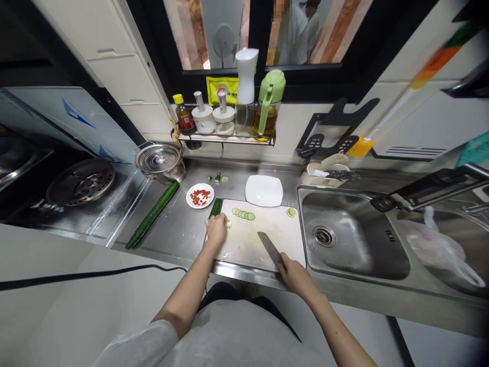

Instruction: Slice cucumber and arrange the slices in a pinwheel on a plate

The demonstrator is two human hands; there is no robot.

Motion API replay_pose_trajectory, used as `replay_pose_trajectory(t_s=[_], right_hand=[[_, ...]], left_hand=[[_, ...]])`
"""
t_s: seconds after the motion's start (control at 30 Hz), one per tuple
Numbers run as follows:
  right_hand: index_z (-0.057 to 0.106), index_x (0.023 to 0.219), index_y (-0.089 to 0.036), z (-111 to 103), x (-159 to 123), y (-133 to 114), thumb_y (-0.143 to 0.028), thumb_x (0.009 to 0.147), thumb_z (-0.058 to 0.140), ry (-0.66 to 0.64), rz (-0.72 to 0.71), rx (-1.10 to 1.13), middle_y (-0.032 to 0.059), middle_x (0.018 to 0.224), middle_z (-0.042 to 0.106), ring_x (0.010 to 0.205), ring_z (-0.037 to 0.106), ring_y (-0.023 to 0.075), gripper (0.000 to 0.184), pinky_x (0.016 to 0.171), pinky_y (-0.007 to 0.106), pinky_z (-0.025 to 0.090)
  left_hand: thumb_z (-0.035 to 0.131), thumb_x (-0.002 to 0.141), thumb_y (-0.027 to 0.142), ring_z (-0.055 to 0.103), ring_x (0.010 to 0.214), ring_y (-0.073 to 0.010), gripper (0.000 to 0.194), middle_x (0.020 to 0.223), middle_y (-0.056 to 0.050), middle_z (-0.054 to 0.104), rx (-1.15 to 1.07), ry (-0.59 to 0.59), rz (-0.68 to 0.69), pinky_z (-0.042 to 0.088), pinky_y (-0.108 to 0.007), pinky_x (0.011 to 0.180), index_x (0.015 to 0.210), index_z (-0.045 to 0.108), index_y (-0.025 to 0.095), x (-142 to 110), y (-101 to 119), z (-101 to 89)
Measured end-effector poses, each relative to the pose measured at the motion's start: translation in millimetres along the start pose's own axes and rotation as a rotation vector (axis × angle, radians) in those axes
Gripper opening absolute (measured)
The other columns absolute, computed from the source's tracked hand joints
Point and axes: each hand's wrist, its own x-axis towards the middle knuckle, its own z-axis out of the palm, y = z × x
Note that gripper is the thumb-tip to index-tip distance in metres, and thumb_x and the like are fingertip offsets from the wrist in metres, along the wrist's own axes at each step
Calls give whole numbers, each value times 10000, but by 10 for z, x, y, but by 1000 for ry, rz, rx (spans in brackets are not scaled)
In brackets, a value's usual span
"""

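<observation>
My left hand [216,229] is closed at the left edge of the white cutting board [244,247]. A cut cucumber piece [228,224] shows at its fingertips, and a dark green cucumber length [216,207] lies just behind the hand. My right hand [295,272] grips a kitchen knife [270,250], its blade pointing up and left over the board. An overlapping row of cucumber slices [243,214] lies near the board's far side. A few more slices [291,212] rest at its far right corner.
Left of the board lies a whole cucumber [153,214]. Behind it stand a plate of chopped red pieces [200,188], a white rectangular plate [263,190] and a lidded steel pot [160,160]. The sink [353,239] borders the board's right. Seasoning containers stand on a wall rack [229,138].
</observation>
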Motion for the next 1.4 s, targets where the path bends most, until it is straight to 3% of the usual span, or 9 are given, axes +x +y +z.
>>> replay_pose_trajectory(t_s=[0.23, 0.53, 0.7, 1.03, 1.4], right_hand=[[459, 1123, -171, -11, 12, 12, -231, 946, 351, -1, -11, -12, 118, 929, 673, 848, 636, 225, 216, 614, 271, 272], [458, 1104, -179, -54, -8, -24, -248, 952, 349, -7, 6, 24, 120, 924, 670, 839, 627, 221, 199, 596, 266, 262], [434, 1146, -174, -94, -12, 4, -266, 958, 350, 34, 50, 54, 127, 928, 672, 847, 628, 225, 226, 601, 267, 253], [370, 1257, -168, -153, -29, 89, -262, 964, 342, 91, 142, 116, 137, 977, 676, 870, 628, 223, 309, 641, 266, 283], [398, 1265, -163, -141, -71, 138, -277, 951, 340, 74, 141, 117, 130, 985, 677, 884, 632, 233, 339, 634, 271, 290]], left_hand=[[440, 904, 229, 493, 981, -245, 244, 966, -86, 660, 118, 17, 94, 264, -382, 820, 866, 681, 225, 4, -23, 45], [434, 889, 212, 494, 990, -251, 266, 987, -93, 653, 75, 43, 63, 274, -391, 832, 967, 686, 245, -87, 3, 34], [446, 886, 260, 511, 999, -246, 270, 1020, -78, 661, -22, 42, 83, 283, -392, 859, 1036, 671, 259, -91, 202, 47], [457, 894, 350, 484, 1087, -276, 341, 1110, -93, 611, -52, -6, 145, 294, -412, 894, 1191, 606, 273, 165, 756, 299], [449, 908, 319, 467, 1074, -267, 278, 1117, -99, 588, 94, -45, 235, 263, -408, 885, 1101, 644, 270, 226, 834, 287]])
